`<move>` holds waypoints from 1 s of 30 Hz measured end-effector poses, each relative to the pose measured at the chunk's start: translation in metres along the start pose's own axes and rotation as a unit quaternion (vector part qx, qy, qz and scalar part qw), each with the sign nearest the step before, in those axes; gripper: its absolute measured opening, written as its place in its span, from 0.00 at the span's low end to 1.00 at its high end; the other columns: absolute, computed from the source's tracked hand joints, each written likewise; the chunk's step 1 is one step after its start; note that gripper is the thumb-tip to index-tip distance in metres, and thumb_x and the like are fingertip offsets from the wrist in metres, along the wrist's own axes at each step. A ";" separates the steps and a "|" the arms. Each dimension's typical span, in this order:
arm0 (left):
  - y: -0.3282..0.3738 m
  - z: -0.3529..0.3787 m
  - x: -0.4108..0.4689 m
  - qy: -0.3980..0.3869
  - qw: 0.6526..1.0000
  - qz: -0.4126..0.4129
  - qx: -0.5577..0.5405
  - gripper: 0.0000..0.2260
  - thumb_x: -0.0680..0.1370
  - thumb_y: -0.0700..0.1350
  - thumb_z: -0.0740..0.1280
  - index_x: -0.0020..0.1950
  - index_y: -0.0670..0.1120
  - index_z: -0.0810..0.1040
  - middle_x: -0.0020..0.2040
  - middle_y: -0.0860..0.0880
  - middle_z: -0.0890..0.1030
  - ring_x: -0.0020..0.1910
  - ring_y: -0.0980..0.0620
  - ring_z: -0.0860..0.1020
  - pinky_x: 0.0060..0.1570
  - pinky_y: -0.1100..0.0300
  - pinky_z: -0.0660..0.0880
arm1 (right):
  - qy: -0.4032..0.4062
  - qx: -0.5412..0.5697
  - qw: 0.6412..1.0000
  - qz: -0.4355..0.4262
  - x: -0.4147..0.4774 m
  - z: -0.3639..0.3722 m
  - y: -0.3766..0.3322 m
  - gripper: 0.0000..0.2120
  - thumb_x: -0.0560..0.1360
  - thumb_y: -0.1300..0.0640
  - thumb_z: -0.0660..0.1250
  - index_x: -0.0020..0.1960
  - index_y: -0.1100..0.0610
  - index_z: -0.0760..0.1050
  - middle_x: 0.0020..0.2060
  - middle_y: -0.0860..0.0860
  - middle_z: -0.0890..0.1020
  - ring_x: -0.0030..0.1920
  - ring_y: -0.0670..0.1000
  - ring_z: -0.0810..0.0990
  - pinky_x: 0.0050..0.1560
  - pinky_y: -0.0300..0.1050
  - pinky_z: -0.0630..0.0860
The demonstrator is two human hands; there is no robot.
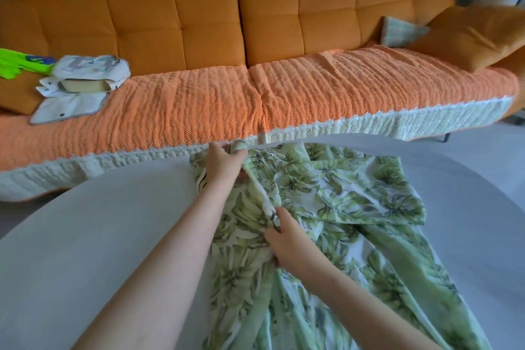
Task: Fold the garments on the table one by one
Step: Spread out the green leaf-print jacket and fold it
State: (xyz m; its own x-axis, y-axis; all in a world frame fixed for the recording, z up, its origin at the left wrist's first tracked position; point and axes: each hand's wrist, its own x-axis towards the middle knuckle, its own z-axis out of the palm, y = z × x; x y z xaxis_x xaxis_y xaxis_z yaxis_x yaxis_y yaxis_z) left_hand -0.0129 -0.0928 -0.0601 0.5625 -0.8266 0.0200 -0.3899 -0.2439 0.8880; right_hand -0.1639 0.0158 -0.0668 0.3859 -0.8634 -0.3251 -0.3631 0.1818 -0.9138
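Garment [355, 207] lies on the worktop [99, 236] — left hand [223, 163] grips its far edge, right hand [287, 241] pinches a middle fold with curled fingers [281, 217] — and a cloth pouch [91, 68] on the sofa [184, 111] holds a box [82, 85].

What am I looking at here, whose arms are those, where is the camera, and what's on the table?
There is no machine here: these are a person's two bare arms. The single picture comes from a wide-angle camera worn on the person's head, looking forward and down, which is why straight edges look bent. On the grey table lies one green leaf-print garment, spread out and rumpled, not yet folded. The left hand grips a bunch of its fabric at the far edge. The right hand pinches the fabric nearer the person. Behind the table stands an orange sofa with a ribbed throw, an orange cushion at its right end and a white fabric pouch at its left.
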 end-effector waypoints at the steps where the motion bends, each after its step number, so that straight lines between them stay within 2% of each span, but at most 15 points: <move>1: 0.000 0.010 -0.006 -0.022 1.000 0.007 0.003 0.16 0.75 0.47 0.68 0.59 0.42 0.70 0.45 0.50 0.73 0.35 0.59 0.70 0.28 0.69 0.66 | -0.001 -0.014 1.000 -0.001 0.000 -0.003 0.006 0.20 0.80 0.60 0.52 0.72 0.54 0.57 0.45 0.54 0.78 0.34 0.50 0.73 0.33 0.45 0.70; 5: -0.012 0.017 -0.024 -0.090 0.987 0.119 0.053 0.20 0.80 0.48 0.61 0.70 0.44 0.66 0.61 0.49 0.75 0.58 0.53 0.74 0.53 0.64 0.69 | 0.030 -0.146 0.988 -0.047 0.002 -0.013 0.023 0.32 0.79 0.65 0.53 0.77 0.52 0.41 0.45 0.53 0.75 0.34 0.49 0.71 0.34 0.46 0.69; 7: -0.024 0.002 -0.031 -0.070 0.961 0.222 0.148 0.18 0.81 0.45 0.59 0.71 0.47 0.67 0.67 0.51 0.72 0.67 0.53 0.69 0.63 0.60 0.66 | 0.054 -0.234 0.966 -0.094 0.002 -0.016 0.027 0.38 0.77 0.67 0.54 0.76 0.51 0.34 0.59 0.54 0.70 0.42 0.51 0.72 0.40 0.44 0.70; 9: -0.041 -0.014 -0.039 -0.095 0.908 0.289 0.288 0.20 0.82 0.47 0.57 0.73 0.49 0.64 0.73 0.51 0.64 0.73 0.51 0.59 0.72 0.54 0.57 | 0.096 -0.337 0.925 -0.146 0.001 -0.016 0.028 0.43 0.74 0.69 0.56 0.75 0.48 0.31 0.67 0.53 0.59 0.54 0.53 0.69 0.53 0.43 0.71; 10: -0.050 -0.019 -0.042 -0.125 0.882 0.289 0.351 0.21 0.82 0.51 0.54 0.75 0.50 0.60 0.76 0.51 0.58 0.76 0.51 0.52 0.74 0.50 0.50 | 0.128 -0.394 0.893 -0.177 0.003 -0.015 0.032 0.45 0.70 0.69 0.57 0.76 0.48 0.33 0.69 0.52 0.56 0.61 0.55 0.65 0.61 0.44 0.67; 12: -0.068 -0.019 -0.043 -0.187 0.844 0.244 0.440 0.24 0.82 0.55 0.47 0.77 0.52 0.49 0.78 0.51 0.46 0.76 0.51 0.40 0.74 0.48 0.39 | 0.138 -0.498 0.825 -0.228 0.007 -0.012 0.039 0.45 0.63 0.69 0.58 0.77 0.50 0.50 0.74 0.53 0.58 0.72 0.61 0.58 0.68 0.52 0.60; 14: -0.084 -0.010 -0.043 -0.219 0.830 0.204 0.470 0.25 0.81 0.57 0.42 0.77 0.54 0.42 0.77 0.52 0.39 0.74 0.51 0.34 0.73 0.48 0.35 | 0.096 -0.553 0.783 -0.269 0.015 -0.009 0.053 0.32 0.64 0.63 0.60 0.69 0.52 0.71 0.69 0.51 0.71 0.71 0.58 0.65 0.70 0.54 0.57; 16: -0.095 -0.002 -0.043 -0.207 0.825 0.197 0.487 0.25 0.81 0.58 0.40 0.77 0.54 0.40 0.77 0.51 0.37 0.74 0.50 0.33 0.73 0.47 0.35 | 0.058 -0.569 0.789 -0.224 0.017 -0.010 0.057 0.28 0.69 0.52 0.50 0.65 0.51 0.75 0.65 0.47 0.76 0.70 0.53 0.69 0.69 0.54 0.52; 18: -0.100 0.001 -0.042 -0.191 0.819 0.207 0.501 0.24 0.82 0.57 0.40 0.77 0.54 0.41 0.77 0.51 0.36 0.74 0.50 0.33 0.73 0.47 0.36 | 0.013 -0.545 0.813 -0.204 0.019 -0.014 0.058 0.37 0.69 0.46 0.35 0.75 0.49 0.60 0.74 0.44 0.61 0.76 0.49 0.53 0.73 0.53 0.37; 20: -0.100 0.000 -0.040 -0.210 0.815 0.201 0.502 0.24 0.82 0.57 0.40 0.77 0.54 0.41 0.77 0.50 0.36 0.74 0.49 0.33 0.73 0.45 0.36 | -0.025 -0.522 0.832 -0.185 0.017 -0.016 0.058 0.41 0.64 0.43 0.27 0.77 0.47 0.46 0.76 0.41 0.48 0.76 0.46 0.40 0.70 0.50 0.28; 22: -0.095 -0.004 -0.039 -0.240 0.830 0.184 0.468 0.24 0.82 0.57 0.41 0.77 0.55 0.42 0.77 0.52 0.37 0.74 0.50 0.33 0.72 0.44 0.35 | -0.028 -0.515 0.837 -0.183 0.018 -0.015 0.056 0.42 0.64 0.42 0.26 0.77 0.47 0.44 0.76 0.41 0.46 0.76 0.46 0.38 0.70 0.50 0.28; 23: -0.089 -0.007 -0.044 -0.236 0.858 0.177 0.420 0.24 0.82 0.57 0.43 0.77 0.55 0.45 0.77 0.54 0.40 0.75 0.51 0.35 0.72 0.45 0.35 | -0.032 -0.514 0.839 -0.177 0.019 -0.014 0.055 0.39 0.67 0.41 0.28 0.77 0.47 0.44 0.76 0.41 0.46 0.76 0.46 0.38 0.70 0.50 0.28; 26: -0.074 -0.027 -0.082 -0.084 0.968 0.164 0.170 0.19 0.82 0.49 0.56 0.73 0.51 0.64 0.73 0.54 0.62 0.74 0.51 0.57 0.70 0.57 0.54 | -0.061 -0.493 0.857 -0.138 0.018 -0.016 0.048 0.26 0.80 0.49 0.43 0.77 0.46 0.45 0.76 0.43 0.45 0.75 0.49 0.35 0.71 0.53 0.30; 28: -0.074 -0.047 -0.121 -0.011 0.987 0.132 0.091 0.13 0.79 0.43 0.62 0.63 0.46 0.72 0.59 0.50 0.71 0.62 0.51 0.70 0.59 0.65 0.64 | -0.043 -0.438 0.887 -0.143 0.010 -0.017 0.040 0.25 0.81 0.52 0.48 0.77 0.44 0.47 0.76 0.44 0.43 0.75 0.51 0.33 0.72 0.54 0.32; 30: -0.083 -0.068 -0.158 -0.031 0.992 0.083 0.088 0.08 0.77 0.45 0.65 0.55 0.46 0.75 0.52 0.50 0.73 0.54 0.50 0.75 0.52 0.61 0.69 | -0.003 -0.373 0.914 -0.160 -0.006 -0.016 0.031 0.23 0.82 0.51 0.50 0.76 0.43 0.51 0.76 0.44 0.43 0.75 0.51 0.35 0.73 0.54 0.37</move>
State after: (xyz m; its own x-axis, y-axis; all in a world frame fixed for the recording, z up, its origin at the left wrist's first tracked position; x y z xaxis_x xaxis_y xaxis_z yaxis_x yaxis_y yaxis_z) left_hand -0.0199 0.0929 -0.1052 0.4367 -0.8907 0.1261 -0.5977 -0.1825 0.7807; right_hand -0.1910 0.0196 -0.0892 0.5763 -0.8139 -0.0738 -0.7075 -0.4518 -0.5434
